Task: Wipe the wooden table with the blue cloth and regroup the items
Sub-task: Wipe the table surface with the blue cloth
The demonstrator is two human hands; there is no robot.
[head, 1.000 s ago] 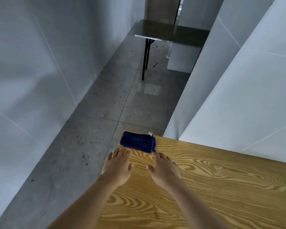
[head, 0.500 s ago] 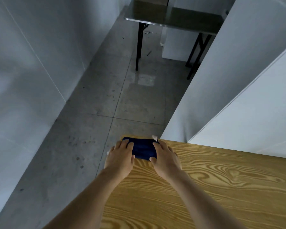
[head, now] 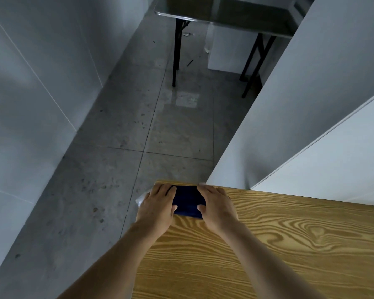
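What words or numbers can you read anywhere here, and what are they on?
None. The folded dark blue cloth shows only a small white tag, too small to read. The light wooden table with wavy grain, grey floor tiles and white wall panels carry no writing.

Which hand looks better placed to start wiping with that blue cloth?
Probably the right hand: it rests on the blue cloth over the wooden table, while the left hand sits at the edge.
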